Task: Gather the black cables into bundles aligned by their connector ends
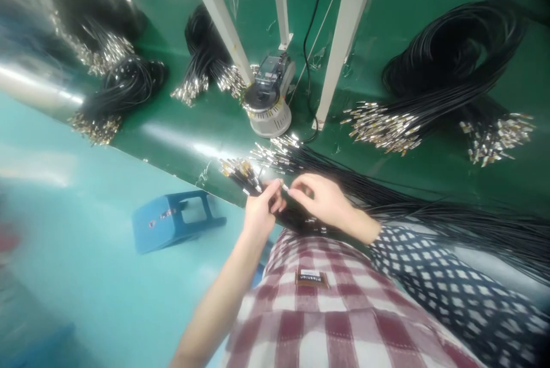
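My left hand [263,206] is closed, with thumb and forefinger pinching near a small silvery cable connector [284,186]. From the other side, the fingertips of my right hand [320,199] close on that same connector. Just beyond my left hand fans out a bundle of black cable ends [242,174] with brass and silver tips; whether the palm also grips them cannot be made out. Behind my hands lies another group of connector tips [277,153], whose long black cables [387,199] run off to the right under my right forearm.
Coiled cable bundles lie on the green bench [172,144] at left [129,84] and right [447,64]. A grey-white round device [270,107] stands between pale metal legs [339,41]. A blue stool [167,222] is on the floor at left, beyond the bench edge.
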The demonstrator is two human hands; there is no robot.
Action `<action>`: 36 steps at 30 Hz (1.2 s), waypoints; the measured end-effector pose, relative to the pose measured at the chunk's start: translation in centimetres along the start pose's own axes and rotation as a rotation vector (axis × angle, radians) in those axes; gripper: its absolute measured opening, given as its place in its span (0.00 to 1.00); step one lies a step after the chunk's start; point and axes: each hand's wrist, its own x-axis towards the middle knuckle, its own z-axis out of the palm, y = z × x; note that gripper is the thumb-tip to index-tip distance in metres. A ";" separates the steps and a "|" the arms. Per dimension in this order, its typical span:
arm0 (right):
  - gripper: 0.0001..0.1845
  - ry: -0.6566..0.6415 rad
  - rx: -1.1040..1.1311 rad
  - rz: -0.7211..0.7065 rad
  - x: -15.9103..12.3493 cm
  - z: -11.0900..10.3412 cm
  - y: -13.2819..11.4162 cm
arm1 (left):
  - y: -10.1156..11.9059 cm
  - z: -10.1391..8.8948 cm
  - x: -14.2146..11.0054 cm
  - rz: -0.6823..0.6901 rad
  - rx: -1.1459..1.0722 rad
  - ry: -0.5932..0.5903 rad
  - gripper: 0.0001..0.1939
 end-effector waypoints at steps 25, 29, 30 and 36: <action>0.17 -0.320 0.101 0.082 4.6 2.1 1.8 | -0.9 -3.0 0.8 -0.143 -0.123 0.075 0.16; 0.10 -0.134 -0.214 0.243 5.3 3.7 7.1 | -1.0 -3.6 1.4 -0.170 -0.199 0.138 0.19; 0.08 -0.124 -0.238 0.245 5.4 4.2 7.9 | -1.0 -3.6 1.4 -0.174 -0.204 0.117 0.21; 0.07 -0.081 -0.224 0.222 4.5 4.5 8.4 | -1.2 -3.1 1.2 -0.153 -0.187 0.069 0.24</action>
